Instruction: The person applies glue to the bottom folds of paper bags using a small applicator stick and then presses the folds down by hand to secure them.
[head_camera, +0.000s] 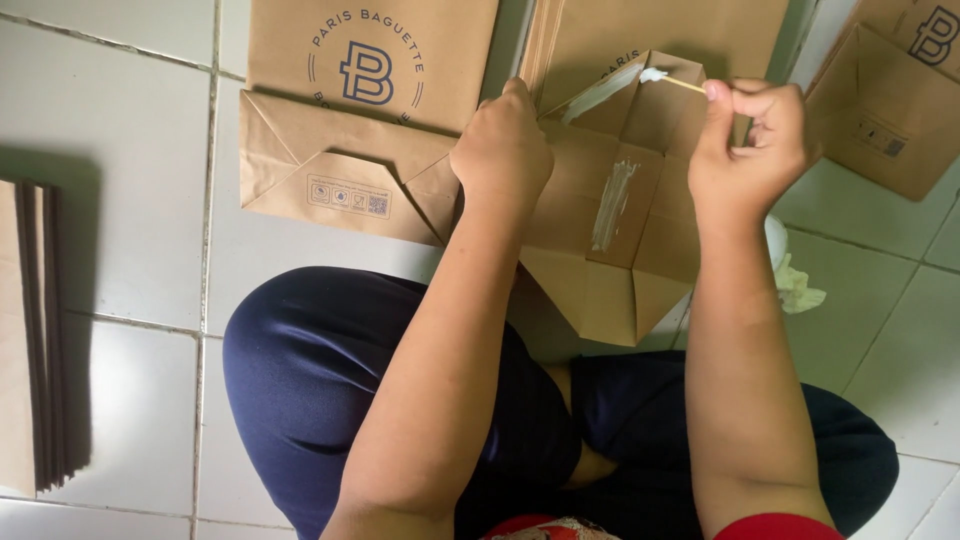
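Observation:
I sit cross-legged on a white tiled floor with a flat brown paper bag (610, 250) in front of me, its bottom flaps folded open. My left hand (500, 150) presses down on the bag's left flap. My right hand (750, 140) pinches a thin wooden stick (672, 81) whose tip carries white glue. The tip touches the raised upper flap, where a white glue streak runs along the edge. A second glue streak (612, 205) marks the middle flap.
Another folded brown bag (350, 130) with a printed round logo lies to the left, and one more (890, 100) at the top right. A stack of flat bags (35, 330) stands at the far left. A crumpled white cloth (795, 285) lies by my right forearm.

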